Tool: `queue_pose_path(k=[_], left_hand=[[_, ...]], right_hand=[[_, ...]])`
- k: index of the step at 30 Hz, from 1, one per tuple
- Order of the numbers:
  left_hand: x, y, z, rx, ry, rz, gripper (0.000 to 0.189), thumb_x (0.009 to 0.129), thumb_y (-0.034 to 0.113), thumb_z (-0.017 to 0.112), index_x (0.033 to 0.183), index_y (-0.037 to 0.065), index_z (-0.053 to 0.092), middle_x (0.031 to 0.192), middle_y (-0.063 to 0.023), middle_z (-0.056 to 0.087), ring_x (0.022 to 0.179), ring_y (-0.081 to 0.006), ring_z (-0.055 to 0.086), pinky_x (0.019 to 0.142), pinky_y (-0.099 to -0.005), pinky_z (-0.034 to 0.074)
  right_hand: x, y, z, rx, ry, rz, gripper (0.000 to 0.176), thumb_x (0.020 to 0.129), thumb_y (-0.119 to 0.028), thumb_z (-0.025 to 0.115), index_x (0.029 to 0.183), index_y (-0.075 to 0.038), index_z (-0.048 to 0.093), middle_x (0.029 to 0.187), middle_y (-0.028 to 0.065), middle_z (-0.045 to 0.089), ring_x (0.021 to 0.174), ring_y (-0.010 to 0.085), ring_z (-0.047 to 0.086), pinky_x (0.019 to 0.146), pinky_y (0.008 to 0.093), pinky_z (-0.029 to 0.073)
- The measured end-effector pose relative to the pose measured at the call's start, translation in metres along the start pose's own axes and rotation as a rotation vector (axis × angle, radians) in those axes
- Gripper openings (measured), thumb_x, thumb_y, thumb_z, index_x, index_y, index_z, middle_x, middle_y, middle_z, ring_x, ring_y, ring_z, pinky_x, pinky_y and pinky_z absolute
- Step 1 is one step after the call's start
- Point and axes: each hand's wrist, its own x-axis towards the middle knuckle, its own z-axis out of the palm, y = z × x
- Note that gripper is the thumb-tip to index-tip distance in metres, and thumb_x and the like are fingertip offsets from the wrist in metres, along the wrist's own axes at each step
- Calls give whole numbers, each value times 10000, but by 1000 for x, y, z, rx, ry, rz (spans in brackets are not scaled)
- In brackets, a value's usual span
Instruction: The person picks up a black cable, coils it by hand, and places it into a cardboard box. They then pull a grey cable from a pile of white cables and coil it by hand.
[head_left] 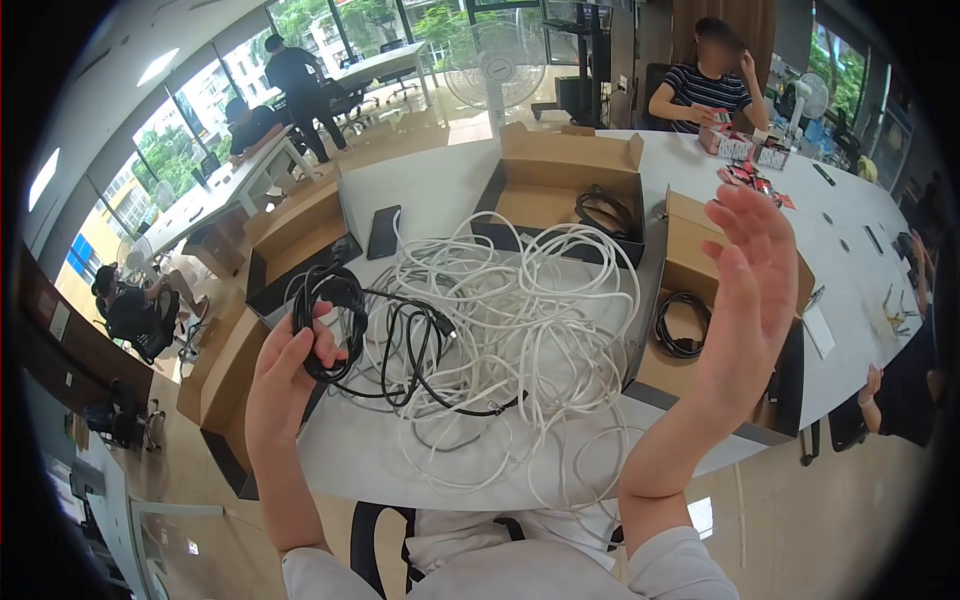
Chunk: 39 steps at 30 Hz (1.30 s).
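Observation:
My left hand (285,365) is wrapped round a coiled black cable (352,318), holding it at the left side of the table. A loose length of that cable trails to the right across the pile, and a plug (446,328) shows among its loops. My right hand (760,260) is raised above the box on the right, fingers stretched out, holding nothing. Between my hands lies a big tangle of white cables (540,330). Below my right hand, a coiled black cable (682,325) rests in the open right box (650,385).
Open cardboard boxes ring the tangle: the back box (560,180) holds a black coil, with others at the left (300,235) and near left (225,400). A dark phone (384,232) lies behind the tangle. A person in a striped shirt (705,95) sits across the white table.

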Motion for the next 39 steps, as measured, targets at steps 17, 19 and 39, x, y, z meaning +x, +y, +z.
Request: queue_pose_path(k=[17,19,39], left_hand=[[62,-1,29,-355,-300,-46,556,796,241,487,1207,-129,431,654,2,376,607,-127,418,763,-333,425],[76,0,39,-322,-328,-41,599,775,239,487,1232,-140,406,666,-1,379,619,-126,420,761,-322,424],[323,-137,160,906,-607,187,297,840,146,610,1083,-10,541,885,-117,620,849,-228,592,780,-322,456]], right_hand=[[-1,-14,-24,60,200,-111,394,839,-141,542,1189,37,510,1100,132,587,990,187,550,846,308,412],[-2,-14,-31,101,190,-127,402,846,-155,531,1191,49,500,1082,136,583,967,191,549,841,316,415],[-4,-35,-46,321,28,-163,109,921,-177,490,1009,-137,439,781,-29,443,725,114,413,741,330,303]])
